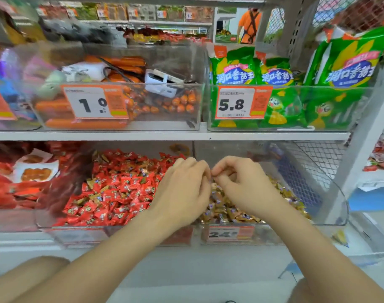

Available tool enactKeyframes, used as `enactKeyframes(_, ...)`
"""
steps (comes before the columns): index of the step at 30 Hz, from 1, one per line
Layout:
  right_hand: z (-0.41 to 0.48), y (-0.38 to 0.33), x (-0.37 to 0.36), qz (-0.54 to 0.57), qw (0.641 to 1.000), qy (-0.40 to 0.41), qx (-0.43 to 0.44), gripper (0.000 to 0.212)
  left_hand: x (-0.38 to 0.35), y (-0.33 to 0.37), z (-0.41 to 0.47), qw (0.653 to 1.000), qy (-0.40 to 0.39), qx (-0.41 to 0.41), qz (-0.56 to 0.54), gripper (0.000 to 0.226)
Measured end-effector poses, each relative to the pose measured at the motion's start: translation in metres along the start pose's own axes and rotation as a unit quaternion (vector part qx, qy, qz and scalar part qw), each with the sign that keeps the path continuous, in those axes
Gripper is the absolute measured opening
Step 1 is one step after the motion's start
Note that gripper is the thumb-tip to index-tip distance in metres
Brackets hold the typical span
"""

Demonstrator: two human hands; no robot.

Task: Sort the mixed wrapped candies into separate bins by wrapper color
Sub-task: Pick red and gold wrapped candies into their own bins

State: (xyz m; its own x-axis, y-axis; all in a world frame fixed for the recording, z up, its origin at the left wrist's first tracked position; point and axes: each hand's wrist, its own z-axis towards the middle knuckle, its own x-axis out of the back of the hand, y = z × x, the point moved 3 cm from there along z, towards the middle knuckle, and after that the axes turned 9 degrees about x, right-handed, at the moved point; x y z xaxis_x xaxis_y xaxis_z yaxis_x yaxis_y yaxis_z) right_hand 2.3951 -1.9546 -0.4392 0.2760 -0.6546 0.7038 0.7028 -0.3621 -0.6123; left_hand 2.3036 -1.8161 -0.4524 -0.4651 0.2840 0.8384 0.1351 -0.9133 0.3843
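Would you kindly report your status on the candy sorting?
Left hand, right hand curled, fingertips meeting. Red-wrapped candies left, gold-wrapped candies right, some gold mixed among red.

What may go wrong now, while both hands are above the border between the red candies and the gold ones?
1. The left hand and the right hand meet just where the red candies border the gold candies. A piece released here might drop on the wrong side.
2. Stray gold pieces lie half buried among the red ones and could be missed.
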Motion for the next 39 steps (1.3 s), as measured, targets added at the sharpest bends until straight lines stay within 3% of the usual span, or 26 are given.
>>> enactKeyframes(4,0.01,-0.052,-0.039,0.007,0.997,-0.013,0.081,0.027,0.043,-0.073,-0.011,0.99,-0.006,0.129,0.054,0.015)
enactKeyframes(7,0.021,-0.071,-0.07,-0.021,0.989,-0.046,0.139,0.027,0.063,-0.137,-0.023,0.969,-0.045,0.232,0.072,0.027)
enactKeyframes(12,0.044,-0.086,-0.116,-0.055,0.978,-0.089,0.18,0.029,0.074,-0.215,-0.036,0.941,-0.086,0.32,0.069,0.035)
enactKeyframes(16,0.056,-0.103,-0.15,-0.012,0.967,-0.168,0.193,0.024,0.062,-0.235,-0.031,0.948,-0.115,0.293,0.051,0.029)
enactKeyframes(21,0.063,-0.103,-0.189,-0.088,0.937,-0.272,0.201,0.024,0.051,-0.231,-0.026,0.94,-0.238,0.234,0.073,0.062)
enactKeyframes(25,0.071,-0.103,-0.192,-0.231,0.91,-0.25,0.235,0.035,0.046,-0.235,-0.025,0.94,-0.237,0.229,0.088,0.046)
enactKeyframes(28,0.075,-0.102,-0.194,-0.268,0.906,-0.227,0.235,0.031,0.046,-0.235,-0.024,0.939,-0.229,0.232,0.106,0.031)
enactKeyframes(32,0.075,-0.098,-0.194,-0.243,0.911,-0.242,0.228,0.02,0.048,-0.239,-0.025,0.938,-0.223,0.252,0.084,0.037)
enactKeyframes(39,0.087,-0.084,-0.166,-0.082,0.961,-0.222,0.145,0.02,0.062,-0.237,-0.025,0.947,-0.187,0.26,0.012,0.035)
